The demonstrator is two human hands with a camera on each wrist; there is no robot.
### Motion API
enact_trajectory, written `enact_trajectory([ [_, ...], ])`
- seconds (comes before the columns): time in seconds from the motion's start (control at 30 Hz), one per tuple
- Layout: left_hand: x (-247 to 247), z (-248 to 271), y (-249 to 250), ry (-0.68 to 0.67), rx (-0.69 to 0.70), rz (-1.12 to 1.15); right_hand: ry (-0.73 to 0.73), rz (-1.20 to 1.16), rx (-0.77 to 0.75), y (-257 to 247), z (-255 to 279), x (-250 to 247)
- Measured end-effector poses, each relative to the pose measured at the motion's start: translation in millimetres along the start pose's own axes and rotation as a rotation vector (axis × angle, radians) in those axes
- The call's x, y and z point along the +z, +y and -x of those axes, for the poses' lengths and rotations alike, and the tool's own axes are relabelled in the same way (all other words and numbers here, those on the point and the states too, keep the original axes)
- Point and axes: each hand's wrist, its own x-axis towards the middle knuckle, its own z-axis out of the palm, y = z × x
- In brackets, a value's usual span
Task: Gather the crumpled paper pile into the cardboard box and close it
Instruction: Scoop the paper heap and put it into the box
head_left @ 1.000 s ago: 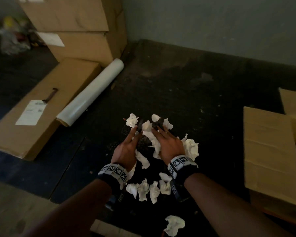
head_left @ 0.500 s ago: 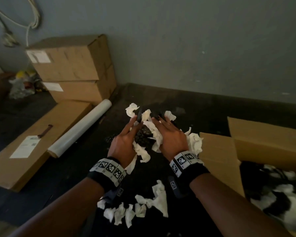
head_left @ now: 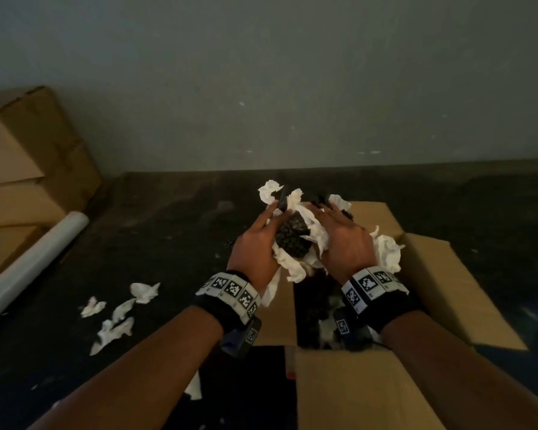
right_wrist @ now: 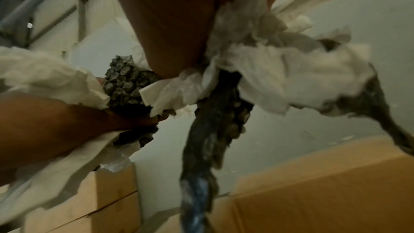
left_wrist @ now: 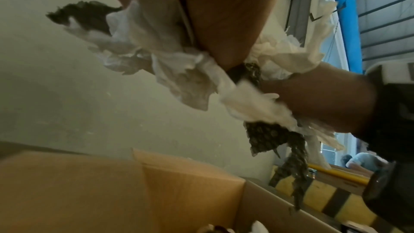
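Observation:
Both hands hold one bundle of crumpled white paper (head_left: 311,234) and dark bubble-textured wrap (head_left: 292,240) pressed between them. My left hand (head_left: 255,243) is on its left side and my right hand (head_left: 345,243) on its right, fingers stretched forward. The bundle hangs above the open cardboard box (head_left: 448,290), whose flaps spread outward. Some white and dark pieces lie inside the box. From the left wrist, white paper (left_wrist: 179,70) spills under the palm over the box (left_wrist: 112,192). From the right wrist, a dark strip (right_wrist: 206,139) dangles from the paper (right_wrist: 280,70).
Several loose paper scraps (head_left: 115,324) lie on the dark floor at the left. A white roll (head_left: 35,265) and stacked cardboard boxes (head_left: 28,169) stand at the far left against the grey wall. Another scrap (head_left: 194,389) lies under my left forearm.
Both hands lifted the bundle off the floor and carried it right, over the open box. The scraps left behind now lie to the left.

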Motion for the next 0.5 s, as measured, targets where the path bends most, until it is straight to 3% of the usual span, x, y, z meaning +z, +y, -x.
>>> enact_trajectory([
  [0.17, 72.4, -18.2, 48.4, -0.102, 0.029, 0.061, -0.04, 0.071, 0.177, 73.4, 29.0, -19.5],
  [0.3, 127.6, -24.3, 55.4, -0.232, -0.044, 0.008, -0.13, 0.018, 0.278, 114.5, 39.8, -11.7],
  [0.4, 151.7, -27.1, 50.9, -0.309, -0.139, 0.023, -0.341, -0.056, 0.319, 141.7, 31.3, 11.7],
  [0.5, 157.8, -34.2, 40.0, -0.506, -0.204, -0.027, -0.605, -0.012, 0.319, 169.2, 22.7, 27.9],
])
